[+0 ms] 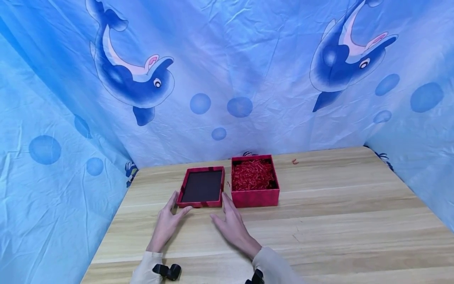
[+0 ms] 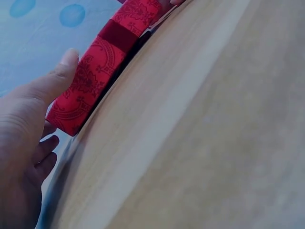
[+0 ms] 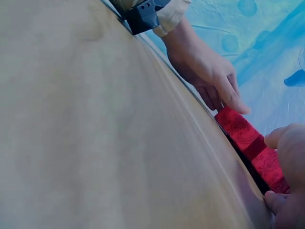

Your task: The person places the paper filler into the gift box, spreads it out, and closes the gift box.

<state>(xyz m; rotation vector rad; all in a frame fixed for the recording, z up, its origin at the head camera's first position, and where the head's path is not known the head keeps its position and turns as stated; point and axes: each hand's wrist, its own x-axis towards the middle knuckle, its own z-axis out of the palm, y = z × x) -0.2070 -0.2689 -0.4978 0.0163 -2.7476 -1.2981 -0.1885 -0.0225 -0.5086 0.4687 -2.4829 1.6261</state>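
Note:
In the head view a shallow red box lid (image 1: 200,204) with a dark inside lies inner side up on the table. Beside it, to the right, stands a deeper red box (image 1: 255,198) filled with red shredded paper (image 1: 252,174). My left hand (image 1: 166,227) is at the lid's near left corner, index finger along the left side and thumb by the front wall. The fingers of my right hand (image 1: 234,228) lie at the lid's right side, its thumb held apart. Both wrist views show the lid's patterned front wall with a darker red band; whether the left thumb presses it is unclear.
The wooden table (image 1: 337,217) carries a loose red paper shred (image 1: 294,161) right of the deeper box. A blue cloth (image 1: 273,130) printed with dolphins hangs behind the table and at its sides. Black wrist devices (image 1: 167,271) sit over pale sleeves.

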